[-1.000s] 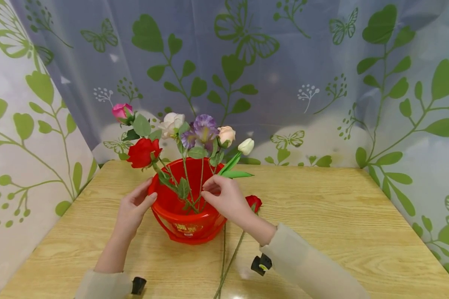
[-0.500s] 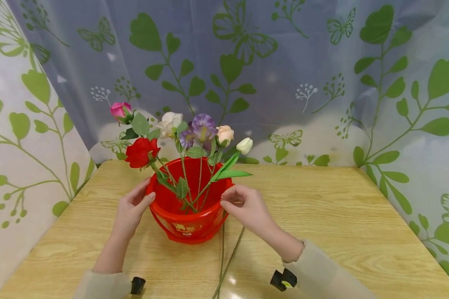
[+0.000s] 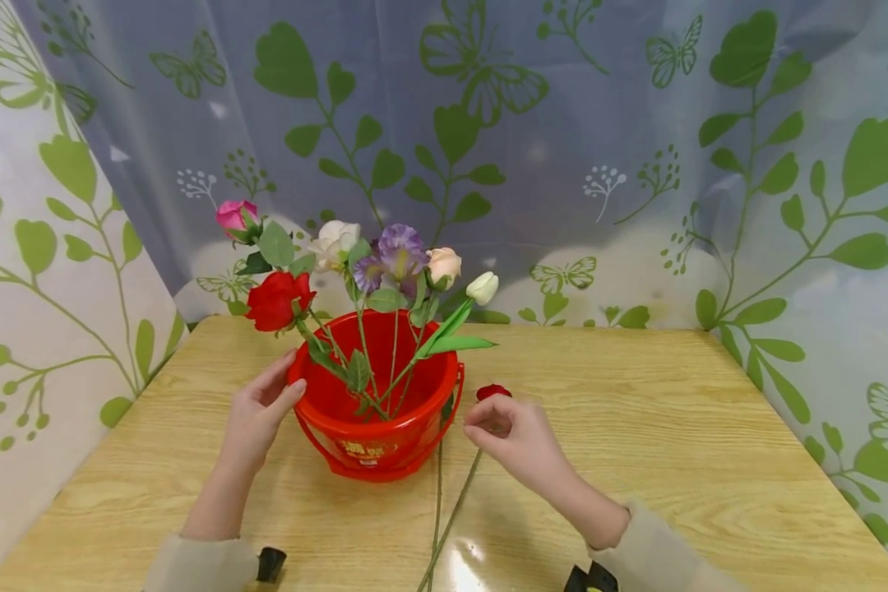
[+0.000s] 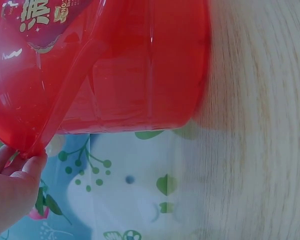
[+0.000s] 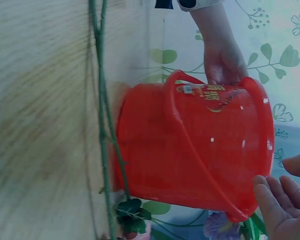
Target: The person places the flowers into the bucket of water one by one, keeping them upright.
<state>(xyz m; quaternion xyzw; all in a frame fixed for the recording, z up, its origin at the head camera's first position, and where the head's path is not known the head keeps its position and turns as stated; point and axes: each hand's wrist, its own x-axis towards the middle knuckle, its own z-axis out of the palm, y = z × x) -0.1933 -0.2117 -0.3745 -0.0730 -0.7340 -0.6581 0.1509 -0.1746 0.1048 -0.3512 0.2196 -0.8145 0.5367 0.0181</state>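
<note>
A red bucket [image 3: 373, 452] stands on the table with several artificial flowers leaning in it: a red rose [image 3: 279, 301], a pink rose [image 3: 238, 218], a white bloom [image 3: 335, 245], a purple iris [image 3: 400, 256], a peach rose [image 3: 444, 266] and a white tulip [image 3: 483, 288]. My left hand [image 3: 262, 411] grips the bucket's left rim, thumb on the near side; the left wrist view shows its fingers [image 4: 32, 165] at the rim by the handle. Right of the bucket, my right hand [image 3: 518, 436] hovers empty, its thumb and fingers apart in the right wrist view.
Beyond my right hand a dark red rose [image 3: 493, 392] lies on the wooden table [image 3: 673, 460]. Two long green stems [image 3: 455, 510] cross toward the near edge. The bucket's handle [image 5: 190, 145] hangs down its side. A patterned curtain [image 3: 562, 164] closes off the back.
My right hand has let go of the white tulip's stem inside the bucket and drawn back to the right, past the rim. The left hand stays on the rim.
</note>
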